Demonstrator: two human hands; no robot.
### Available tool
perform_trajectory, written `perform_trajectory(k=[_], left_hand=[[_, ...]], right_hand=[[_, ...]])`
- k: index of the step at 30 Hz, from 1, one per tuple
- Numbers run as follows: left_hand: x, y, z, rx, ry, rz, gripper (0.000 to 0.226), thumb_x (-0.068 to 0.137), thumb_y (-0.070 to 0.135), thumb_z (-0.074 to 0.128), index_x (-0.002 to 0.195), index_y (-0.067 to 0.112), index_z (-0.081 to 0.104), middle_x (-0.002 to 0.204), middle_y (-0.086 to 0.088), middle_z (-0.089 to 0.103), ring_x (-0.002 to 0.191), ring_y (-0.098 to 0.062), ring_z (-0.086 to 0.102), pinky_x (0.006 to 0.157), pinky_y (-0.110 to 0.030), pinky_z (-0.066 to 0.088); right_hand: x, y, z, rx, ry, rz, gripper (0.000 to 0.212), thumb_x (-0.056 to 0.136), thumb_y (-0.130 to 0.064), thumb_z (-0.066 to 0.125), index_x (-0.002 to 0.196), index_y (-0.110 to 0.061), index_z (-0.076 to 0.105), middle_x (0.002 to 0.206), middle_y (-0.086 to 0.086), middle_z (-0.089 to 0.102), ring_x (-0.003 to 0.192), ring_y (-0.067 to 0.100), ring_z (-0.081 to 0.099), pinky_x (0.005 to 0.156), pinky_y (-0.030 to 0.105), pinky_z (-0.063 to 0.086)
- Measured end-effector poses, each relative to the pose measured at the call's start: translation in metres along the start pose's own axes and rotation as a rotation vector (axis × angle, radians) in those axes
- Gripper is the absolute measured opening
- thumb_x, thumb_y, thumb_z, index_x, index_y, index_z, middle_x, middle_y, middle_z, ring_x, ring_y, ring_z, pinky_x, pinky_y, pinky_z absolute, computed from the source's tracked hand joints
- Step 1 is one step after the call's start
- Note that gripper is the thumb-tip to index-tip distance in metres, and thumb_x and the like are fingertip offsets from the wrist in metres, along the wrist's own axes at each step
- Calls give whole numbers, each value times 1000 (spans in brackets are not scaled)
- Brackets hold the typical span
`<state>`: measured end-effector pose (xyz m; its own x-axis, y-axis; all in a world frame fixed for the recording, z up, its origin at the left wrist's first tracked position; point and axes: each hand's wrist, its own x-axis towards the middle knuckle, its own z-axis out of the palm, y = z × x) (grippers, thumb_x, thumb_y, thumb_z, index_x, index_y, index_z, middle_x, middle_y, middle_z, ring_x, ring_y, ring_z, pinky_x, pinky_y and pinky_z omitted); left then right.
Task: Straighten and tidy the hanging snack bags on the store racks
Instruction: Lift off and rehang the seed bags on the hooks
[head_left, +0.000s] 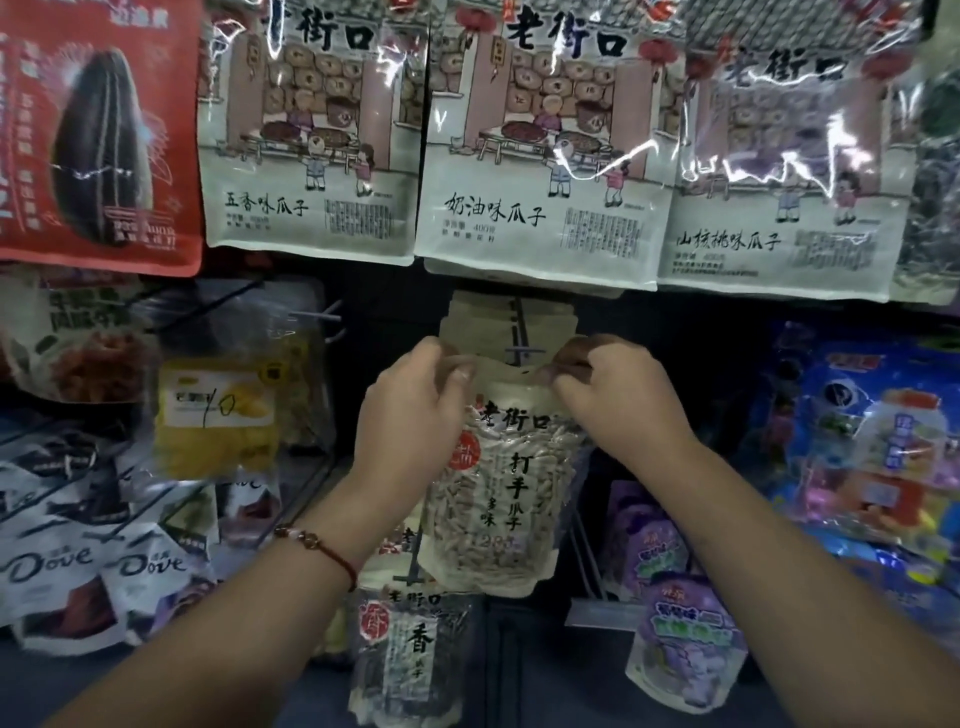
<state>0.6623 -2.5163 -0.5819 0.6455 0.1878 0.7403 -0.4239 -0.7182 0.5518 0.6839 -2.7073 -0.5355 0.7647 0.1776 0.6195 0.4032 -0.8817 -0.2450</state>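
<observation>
In the centre of the frame both hands work one clear seed bag (501, 483), a see-through pouch of pale seeds with a kraft-coloured top strip. The left hand (415, 415) pinches the top left corner of that strip, fingers curled over its edge and thumb at the front; the right hand (613, 400) pinches the top right corner the same way. The step in hand looks like hanging or re-seating this bag on its peg, in front of the stack of matching bags (511, 322) just behind and above it. The next move, as I judge it, calls for lining the bag's hang hole up with the peg's tip, sliding it back until it sits flush with the stack, then letting go so it hangs square. Whether the hole is already on the peg cannot be told: the fingers and the folded top strip cover that spot, and only a short dark length of the peg (519, 332) shows above. The area behind the bag is very dark, so the rack itself is hard to read. Below, a darker seed bag (410, 654) hangs partly covered by the left forearm. The cream seed bags (535, 156) across the top of the frame are cut off at the upper edge, so their hooks are out of view.
</observation>
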Motion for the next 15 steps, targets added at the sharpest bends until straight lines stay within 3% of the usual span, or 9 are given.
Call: perform_trajectory(k=[3, 7, 10, 15], left_hand=[[-5, -1, 1, -21, 5, -31, 19, 98, 32, 54, 87, 17, 54, 66, 14, 53, 53, -3, 49, 44, -15, 27], [-6, 0, 1, -81, 20, -68, 21, 98, 34, 54, 87, 17, 55, 75, 7, 61, 61, -9, 56, 49, -25, 35], [-5, 3, 1, -101, 25, -74, 20, 98, 33, 55, 86, 17, 55, 72, 9, 58, 58, -5, 53, 48, -20, 33], [-8, -3, 4, -18, 51, 6, 17, 99, 31, 52, 90, 17, 56, 79, 9, 59, 69, -4, 55, 54, -27, 45]], right_hand=[[-4, -2, 0, 77, 33, 6, 28, 90, -40, 61, 91, -15, 73, 90, 2, 60, 78, 23, 61, 72, 36, 54], [-3, -3, 2, 154, 44, 12, 25, 88, -40, 63, 93, -19, 75, 93, 1, 63, 83, 22, 62, 75, 35, 54], [-5, -2, 4, 150, 78, 7, 24, 89, -38, 62, 90, -17, 74, 91, 0, 65, 82, 21, 62, 73, 34, 53], [-18, -6, 21, -49, 316, -163, 13, 88, -21, 66, 84, -11, 74, 80, 5, 61, 72, 25, 57, 66, 34, 47]])
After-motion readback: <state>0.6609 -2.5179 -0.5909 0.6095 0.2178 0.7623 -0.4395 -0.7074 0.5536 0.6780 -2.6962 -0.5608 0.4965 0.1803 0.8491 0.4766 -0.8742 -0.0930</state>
